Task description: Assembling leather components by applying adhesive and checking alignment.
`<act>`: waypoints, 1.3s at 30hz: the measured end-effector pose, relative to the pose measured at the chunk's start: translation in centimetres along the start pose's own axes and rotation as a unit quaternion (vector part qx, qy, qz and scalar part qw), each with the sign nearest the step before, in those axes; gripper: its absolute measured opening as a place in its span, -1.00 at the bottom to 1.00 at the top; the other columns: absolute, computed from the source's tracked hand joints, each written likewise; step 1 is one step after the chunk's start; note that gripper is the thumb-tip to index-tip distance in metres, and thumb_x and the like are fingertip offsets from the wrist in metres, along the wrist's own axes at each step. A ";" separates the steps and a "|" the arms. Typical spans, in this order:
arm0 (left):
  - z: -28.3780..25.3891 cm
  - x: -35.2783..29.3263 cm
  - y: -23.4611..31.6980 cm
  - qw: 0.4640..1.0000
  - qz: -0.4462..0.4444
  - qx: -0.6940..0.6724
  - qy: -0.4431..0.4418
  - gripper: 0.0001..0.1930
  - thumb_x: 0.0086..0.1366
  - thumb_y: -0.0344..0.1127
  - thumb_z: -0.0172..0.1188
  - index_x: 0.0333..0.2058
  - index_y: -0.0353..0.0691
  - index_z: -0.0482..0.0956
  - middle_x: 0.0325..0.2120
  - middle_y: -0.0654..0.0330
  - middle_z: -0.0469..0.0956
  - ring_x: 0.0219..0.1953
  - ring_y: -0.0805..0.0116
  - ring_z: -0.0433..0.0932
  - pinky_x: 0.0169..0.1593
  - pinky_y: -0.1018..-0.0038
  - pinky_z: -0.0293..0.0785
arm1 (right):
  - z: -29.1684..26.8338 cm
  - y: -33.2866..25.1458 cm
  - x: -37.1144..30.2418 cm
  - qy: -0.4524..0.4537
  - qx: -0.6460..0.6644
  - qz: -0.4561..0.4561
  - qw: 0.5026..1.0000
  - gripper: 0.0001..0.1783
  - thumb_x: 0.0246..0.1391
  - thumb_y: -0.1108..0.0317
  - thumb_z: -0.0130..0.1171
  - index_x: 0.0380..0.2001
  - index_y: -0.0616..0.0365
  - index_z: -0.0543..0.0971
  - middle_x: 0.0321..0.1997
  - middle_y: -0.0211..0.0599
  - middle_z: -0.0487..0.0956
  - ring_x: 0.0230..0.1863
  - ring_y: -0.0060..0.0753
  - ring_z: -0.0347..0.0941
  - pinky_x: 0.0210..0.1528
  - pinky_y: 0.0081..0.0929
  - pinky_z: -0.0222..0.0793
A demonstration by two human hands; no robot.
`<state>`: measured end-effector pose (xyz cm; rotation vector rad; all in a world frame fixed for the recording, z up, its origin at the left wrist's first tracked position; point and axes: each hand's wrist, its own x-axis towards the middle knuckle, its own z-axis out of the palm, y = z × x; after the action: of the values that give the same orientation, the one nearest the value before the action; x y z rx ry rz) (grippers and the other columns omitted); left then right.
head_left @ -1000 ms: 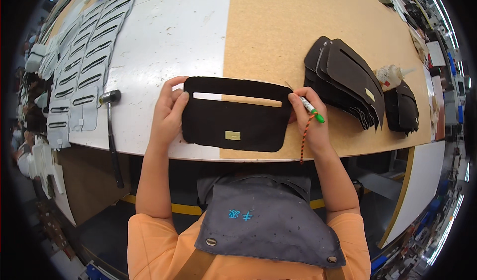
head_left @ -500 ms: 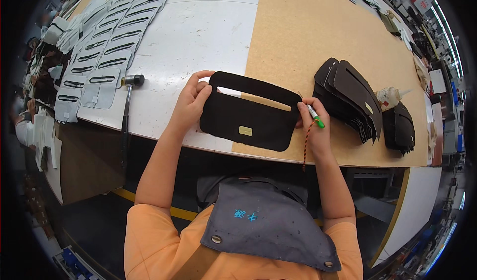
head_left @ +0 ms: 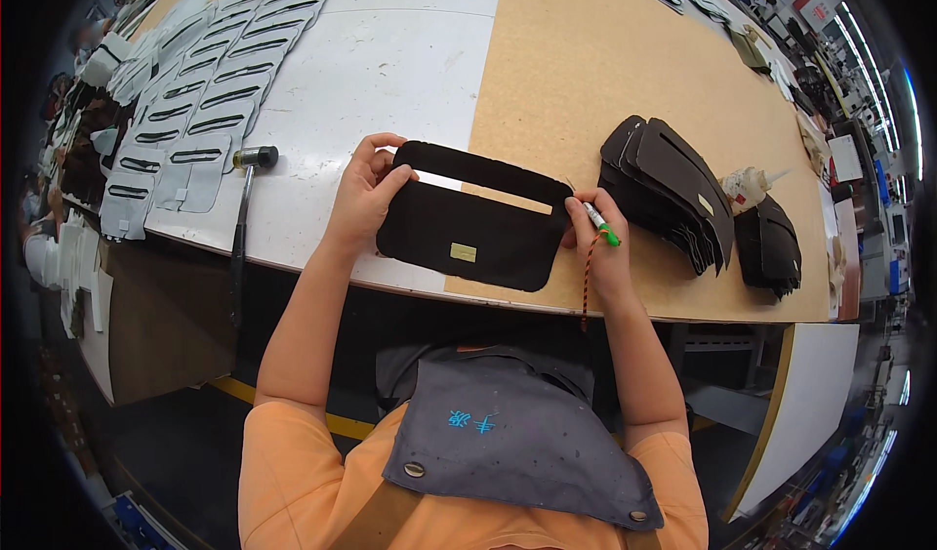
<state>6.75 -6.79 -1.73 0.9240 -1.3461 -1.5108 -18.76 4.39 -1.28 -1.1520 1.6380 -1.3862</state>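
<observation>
Between my two hands is a black rounded panel, held over the table's front edge. It has a long slot near its top and a small gold-coloured plate low on it. My left hand pinches its upper left corner, thumb in front. At the right edge, the fingers of my right hand close on the panel. That hand also carries a slim white-and-green pen, with an orange-and-black cord hanging down from it. The fingertips behind the panel are hidden.
To the right, a fanned stack of dark panels lies beside a glue-like bottle and a smaller dark stack. A mallet reaches over the front edge at left. Rows of pale slotted pieces cover the table's left side.
The whole view has shifted slightly, so the table and hands appear a little further left. My grip on the panel looks the same, and the pen is still in my right hand.
</observation>
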 end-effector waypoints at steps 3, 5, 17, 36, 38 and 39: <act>-0.3 0.1 0.0 0.999 -0.018 0.023 -0.017 -0.67 0.25 -0.46 0.06 0.00 -0.21 0.33 -0.45 0.28 0.48 -0.34 0.59 0.47 -0.24 0.68 0.43 | 0.0 0.0 0.1 0.002 0.012 0.012 1.000 -0.88 0.17 0.37 0.08 -0.37 0.19 0.47 -0.61 -0.55 0.37 -0.62 -0.75 0.29 -0.59 -0.70 0.28; -0.2 0.2 0.0 0.999 -0.023 0.018 -0.016 -0.69 0.27 -0.45 0.05 0.00 -0.22 0.35 -0.46 0.29 0.48 -0.34 0.59 0.47 -0.24 0.68 0.42 | -0.1 0.4 0.2 0.003 0.021 0.017 1.000 -0.88 0.17 0.37 0.09 -0.37 0.19 0.47 -0.61 -0.55 0.37 -0.62 -0.76 0.28 -0.60 -0.71 0.26; 0.4 0.0 -0.7 0.986 0.031 0.160 0.038 -0.74 0.30 -0.42 0.00 -0.03 -0.25 0.39 -0.46 0.23 0.51 -0.35 0.51 0.51 -0.27 0.62 0.40 | -0.4 0.8 0.0 0.001 -0.032 -0.007 0.999 -0.83 0.11 0.39 0.14 -0.27 0.24 0.47 -0.52 -0.44 0.45 -0.51 -0.65 0.34 -0.49 -0.65 0.25; -1.8 2.7 -0.4 0.905 0.110 0.386 0.143 -0.69 0.27 -0.46 -0.03 0.00 -0.21 0.39 -0.24 0.07 0.50 -0.28 0.23 0.51 -0.12 0.43 0.42 | 0.6 -0.7 0.3 -0.136 -0.376 -0.236 0.886 -0.76 0.00 0.47 0.14 -0.22 0.12 0.43 0.01 -0.28 0.48 0.05 -0.13 0.35 0.05 -0.25 0.24; -2.6 3.0 -0.6 0.932 0.038 0.329 0.149 -0.69 0.27 -0.47 -0.04 0.00 -0.21 0.39 -0.29 0.10 0.51 -0.33 0.32 0.49 -0.16 0.47 0.42 | 0.8 -0.9 2.0 -0.134 -0.346 -0.213 0.904 -0.76 0.00 0.46 0.15 -0.21 0.12 0.42 0.01 -0.27 0.49 0.05 -0.13 0.35 0.05 -0.24 0.24; -3.1 3.3 -0.7 0.945 0.033 0.297 0.129 -0.69 0.27 -0.48 -0.04 0.00 -0.21 0.39 -0.33 0.13 0.51 -0.35 0.39 0.47 -0.19 0.52 0.41 | 1.2 -1.1 3.0 -0.126 -0.315 -0.190 0.921 -0.75 0.00 0.46 0.15 -0.21 0.12 0.41 0.01 -0.25 0.49 0.04 -0.13 0.35 0.05 -0.24 0.24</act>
<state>8.50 -10.91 -2.73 1.3781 -1.6435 -0.8904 -18.61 1.09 -0.33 -2.0171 1.7788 -0.8680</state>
